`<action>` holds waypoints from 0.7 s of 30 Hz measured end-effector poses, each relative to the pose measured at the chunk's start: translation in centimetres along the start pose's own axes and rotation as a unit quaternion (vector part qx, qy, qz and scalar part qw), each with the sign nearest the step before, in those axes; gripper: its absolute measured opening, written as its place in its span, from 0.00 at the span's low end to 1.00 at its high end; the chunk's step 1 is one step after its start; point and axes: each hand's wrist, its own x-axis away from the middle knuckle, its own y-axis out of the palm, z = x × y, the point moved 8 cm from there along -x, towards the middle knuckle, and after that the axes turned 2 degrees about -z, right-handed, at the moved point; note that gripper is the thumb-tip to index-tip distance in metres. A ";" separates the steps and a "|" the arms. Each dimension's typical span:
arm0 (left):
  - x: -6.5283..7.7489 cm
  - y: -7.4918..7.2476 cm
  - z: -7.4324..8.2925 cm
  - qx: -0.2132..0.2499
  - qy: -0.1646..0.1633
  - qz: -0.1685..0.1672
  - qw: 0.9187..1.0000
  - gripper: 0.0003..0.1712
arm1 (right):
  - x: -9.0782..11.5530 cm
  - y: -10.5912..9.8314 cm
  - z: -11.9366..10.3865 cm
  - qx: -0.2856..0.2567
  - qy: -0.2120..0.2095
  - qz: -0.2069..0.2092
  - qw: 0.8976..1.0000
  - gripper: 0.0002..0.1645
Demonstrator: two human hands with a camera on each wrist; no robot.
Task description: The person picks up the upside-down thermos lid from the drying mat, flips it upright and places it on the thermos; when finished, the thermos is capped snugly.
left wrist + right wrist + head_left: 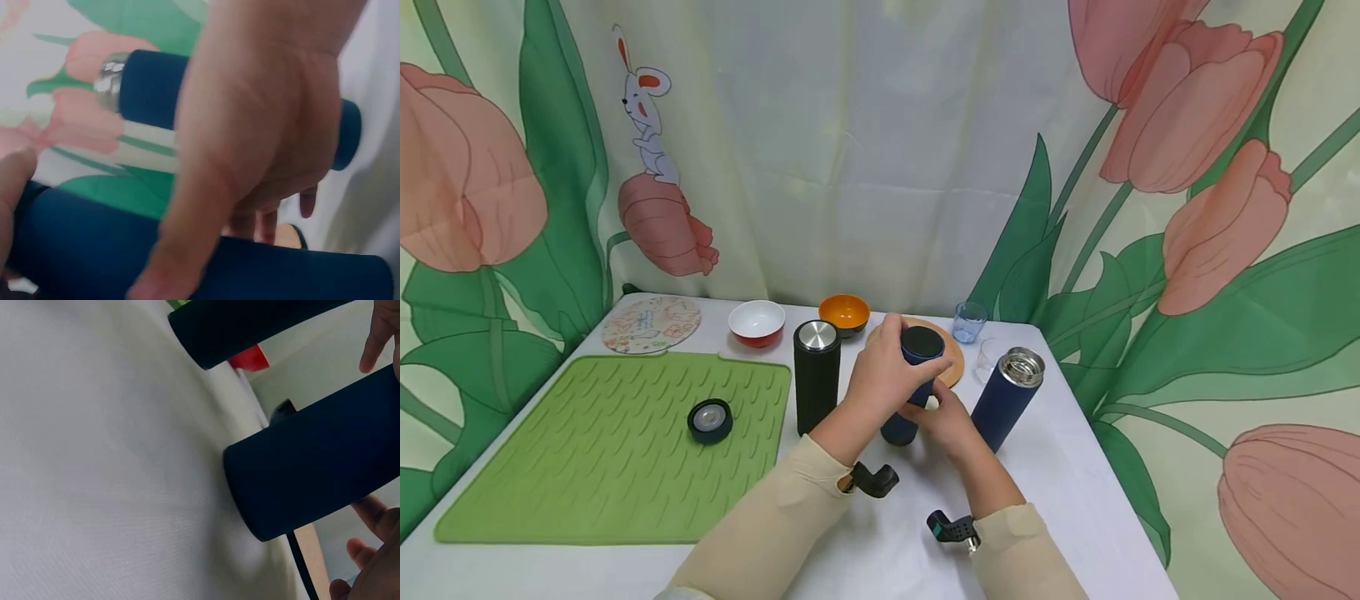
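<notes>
A dark blue thermos bottle [922, 392] with a black top stands roughly upright between both hands. My left hand [883, 367] grips its upper end, thumb and fingers around the lid [922, 340]. Lower down, my right hand [953, 423] holds the body, its thumb [181, 250] across the near side and other fingers behind. Whether the base [247, 497] touches the cloth I cannot tell. Right of the hands is a second blue thermos [1006, 404], uncapped, its steel mouth showing. A black thermos [817, 379] with a silver-topped lid stands to the left.
A round black lid [710, 420] lies on the green mat [587, 467]. Toward the back are a floral round mat [652, 324], a red-and-white bowl [757, 323], an orange bowl [844, 313], a round wooden board [955, 367], a blue glass [969, 322] and a clear glass [987, 360].
</notes>
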 end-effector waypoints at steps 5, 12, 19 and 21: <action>-1.1 -0.2 0.3 0.054 0.082 -0.130 0.987 0.36 | 0.1 -0.4 -0.7 0.000 -0.003 0.000 1.000 0.45; -0.9 -0.3 -0.2 0.075 0.038 -0.131 0.988 0.57 | -0.1 -0.3 -0.3 0.009 0.003 -0.012 1.000 0.48; 0.4 0.0 0.1 0.025 -0.021 0.003 0.999 0.52 | 0.1 -0.3 0.0 0.007 0.008 -0.004 1.000 0.46; 0.1 -0.2 0.2 0.029 -0.001 -0.008 1.000 0.46 | 0.1 -0.2 -0.2 0.007 0.001 -0.004 1.000 0.45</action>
